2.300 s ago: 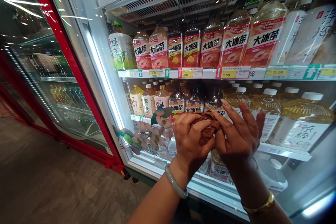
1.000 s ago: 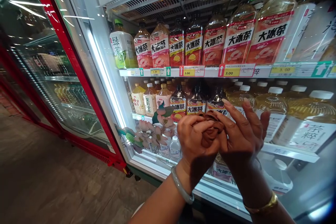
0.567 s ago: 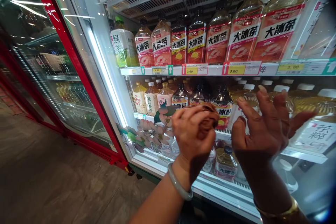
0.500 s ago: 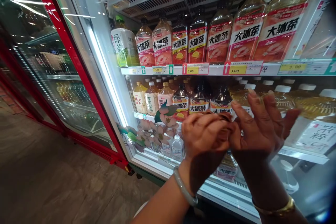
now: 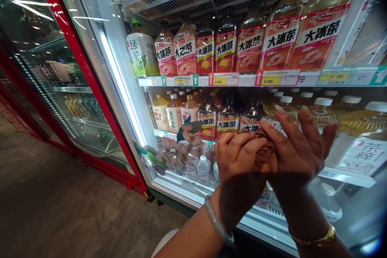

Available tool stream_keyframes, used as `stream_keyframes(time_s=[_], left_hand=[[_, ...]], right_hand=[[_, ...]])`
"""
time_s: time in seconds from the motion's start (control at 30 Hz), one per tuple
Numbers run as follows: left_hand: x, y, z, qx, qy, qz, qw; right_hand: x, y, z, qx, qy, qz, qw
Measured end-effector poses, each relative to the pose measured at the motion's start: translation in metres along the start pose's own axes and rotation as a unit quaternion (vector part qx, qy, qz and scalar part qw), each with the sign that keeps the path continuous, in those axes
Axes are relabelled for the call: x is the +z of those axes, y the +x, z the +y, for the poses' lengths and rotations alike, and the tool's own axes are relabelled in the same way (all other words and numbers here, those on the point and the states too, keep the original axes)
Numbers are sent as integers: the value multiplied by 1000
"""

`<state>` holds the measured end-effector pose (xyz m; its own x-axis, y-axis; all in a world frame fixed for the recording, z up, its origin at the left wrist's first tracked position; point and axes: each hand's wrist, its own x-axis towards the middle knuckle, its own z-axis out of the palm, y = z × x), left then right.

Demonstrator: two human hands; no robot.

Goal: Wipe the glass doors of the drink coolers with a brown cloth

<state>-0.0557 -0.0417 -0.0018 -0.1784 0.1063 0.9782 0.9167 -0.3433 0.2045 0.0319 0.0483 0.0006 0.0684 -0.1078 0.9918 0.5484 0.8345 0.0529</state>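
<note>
My left hand [image 5: 238, 157], with a pale bangle at the wrist, is closed with its fingers curled. Its finger side presses against the base of my right hand's thumb side, and what lies inside the curl is hidden. My right hand [image 5: 298, 153], wearing a gold bracelet, has its fingers spread and pointing up, with nothing seen in them. Both hands are raised in front of a drinks fridge. Behind them, nearest, stand dark-capped iced tea bottles [image 5: 228, 123] and white-capped bottles [image 5: 367, 145] on the middle shelf.
Red-labelled tea bottles [image 5: 278, 44] and a green-capped bottle [image 5: 140, 54] line the upper shelf above price tags [image 5: 219, 81]. Small clear bottles [image 5: 204, 169] stand low down, partly behind a flower decal [image 5: 171, 151]. A red door frame [image 5: 90, 80] rises at left beside the floor [image 5: 75, 209].
Both hands stay together before the shelves. My left hand has shifted slightly right, and my right hand slightly left. The camera view has moved a little.
</note>
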Motion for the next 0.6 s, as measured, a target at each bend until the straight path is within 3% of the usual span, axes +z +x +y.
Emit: stream_keyframes(time_s=[0.13, 0.2, 0.33, 0.6], left_hand=[[-6, 6, -3, 18, 11, -3, 1000], [-16, 18, -13, 22, 35, 25, 999], [-27, 29, -27, -36, 64, 86, 994], [-4, 0, -7, 41, 21, -18, 999]], right_hand=[[0, 0, -1, 2, 2, -5, 1000], [-1, 1, -2, 2, 1, -15, 1000], [-2, 1, -3, 1, 1, -16, 1000], [1, 0, 0, -8, -2, 3, 1000]])
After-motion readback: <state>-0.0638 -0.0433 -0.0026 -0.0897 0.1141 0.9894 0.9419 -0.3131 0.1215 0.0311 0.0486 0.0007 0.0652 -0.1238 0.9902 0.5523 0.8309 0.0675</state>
